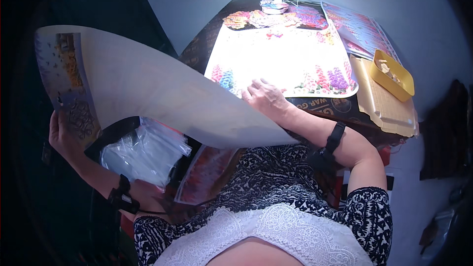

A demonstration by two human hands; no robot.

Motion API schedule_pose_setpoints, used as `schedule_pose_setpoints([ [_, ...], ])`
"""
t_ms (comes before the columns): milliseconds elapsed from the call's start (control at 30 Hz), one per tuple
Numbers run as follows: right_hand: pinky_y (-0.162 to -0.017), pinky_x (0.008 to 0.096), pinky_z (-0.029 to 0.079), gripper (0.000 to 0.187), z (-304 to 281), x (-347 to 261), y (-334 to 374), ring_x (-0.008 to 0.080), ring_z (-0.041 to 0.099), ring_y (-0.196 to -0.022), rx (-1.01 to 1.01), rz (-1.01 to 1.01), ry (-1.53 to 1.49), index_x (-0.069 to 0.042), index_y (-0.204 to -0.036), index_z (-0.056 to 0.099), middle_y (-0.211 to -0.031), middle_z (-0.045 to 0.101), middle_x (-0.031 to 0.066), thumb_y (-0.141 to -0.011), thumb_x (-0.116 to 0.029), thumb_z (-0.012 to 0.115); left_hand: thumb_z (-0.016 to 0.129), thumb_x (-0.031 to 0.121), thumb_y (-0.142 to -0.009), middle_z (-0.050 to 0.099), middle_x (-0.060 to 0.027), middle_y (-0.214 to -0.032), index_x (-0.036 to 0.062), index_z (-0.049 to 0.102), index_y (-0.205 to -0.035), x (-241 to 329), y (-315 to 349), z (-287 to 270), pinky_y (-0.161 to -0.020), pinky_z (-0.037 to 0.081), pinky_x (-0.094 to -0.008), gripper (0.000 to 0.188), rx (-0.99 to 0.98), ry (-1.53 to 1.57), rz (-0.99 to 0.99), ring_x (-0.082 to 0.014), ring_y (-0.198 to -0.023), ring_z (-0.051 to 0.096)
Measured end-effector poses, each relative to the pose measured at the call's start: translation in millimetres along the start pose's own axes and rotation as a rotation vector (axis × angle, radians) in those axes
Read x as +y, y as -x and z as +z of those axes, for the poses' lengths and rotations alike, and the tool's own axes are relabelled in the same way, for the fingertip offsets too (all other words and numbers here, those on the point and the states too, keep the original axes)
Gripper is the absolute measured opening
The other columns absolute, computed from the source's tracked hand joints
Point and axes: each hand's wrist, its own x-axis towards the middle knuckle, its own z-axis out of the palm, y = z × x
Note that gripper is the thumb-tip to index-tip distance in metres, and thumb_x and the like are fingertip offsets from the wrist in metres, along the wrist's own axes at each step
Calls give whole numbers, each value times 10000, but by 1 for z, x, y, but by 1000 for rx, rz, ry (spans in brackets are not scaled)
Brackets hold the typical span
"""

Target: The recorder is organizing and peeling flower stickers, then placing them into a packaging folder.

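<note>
My left hand grips one end of a large curled sheet, its pale back facing up and a printed picture showing on the turned-over end. The sheet bows across to my right hand. There my fingers are bent at the place where the sheet's edge meets a brightly lit flower-bordered mat on the table. Whether they pinch the sheet or the mat I cannot tell. Glare washes out the middle of the mat.
A lamp-like disc with a white cable stands at the table's back. On the right, a yellow tray with small scraps rests on a brown cardboard packet, beside printed sheets. Clear plastic bags lie below the curled sheet.
</note>
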Motion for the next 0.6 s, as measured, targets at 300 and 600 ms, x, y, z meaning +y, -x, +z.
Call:
schedule_pose_setpoints([
  [300, -693, 370, 516, 65, -9, 21, -23, 283, 635, -786, 138, 265, -234, -21, -748, 585, -717, 621, 153, -732, -59, 534, 608, 101, -909, 678, -57, -900, -42, 657, -1048, -2, 4, 0, -685, 465, -181, 206, -18, -6, -52, -77, -774, 624],
  [600, -633, 384, 507, 235, -32, 82, -38, 288, 655, -654, 279, 840, -423, -73, -1006, 625, -692, 633, 178, -804, -11, 524, 623, 122, -896, 683, -94, -944, -48, 633, -1096, 6, -11, 20, -716, 504, -224, 262, -65, 42, -200, -123, -806, 651],
])
